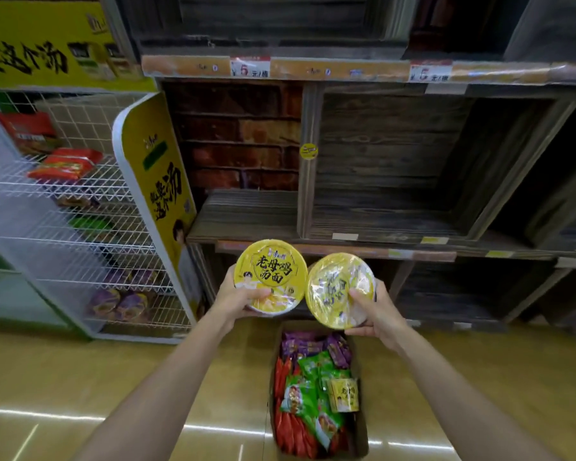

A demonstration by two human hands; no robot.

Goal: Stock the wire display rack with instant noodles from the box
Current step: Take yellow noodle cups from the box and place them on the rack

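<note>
Our left hand (pixel 238 296) grips one round yellow noodle bowl (pixel 269 276); our right hand (pixel 376 312) pinches another film-wrapped yellow bowl (pixel 338 289) by its rim, above the open cardboard box (pixel 359 427). That slick film could slip before the white wire rack (pixel 80 207).

Dark wooden shelving (pixel 393 154), price tags (pixel 250 68)

Left hand (pixel 238 296) and right hand (pixel 376 311) raised, fingers gripping.
</note>
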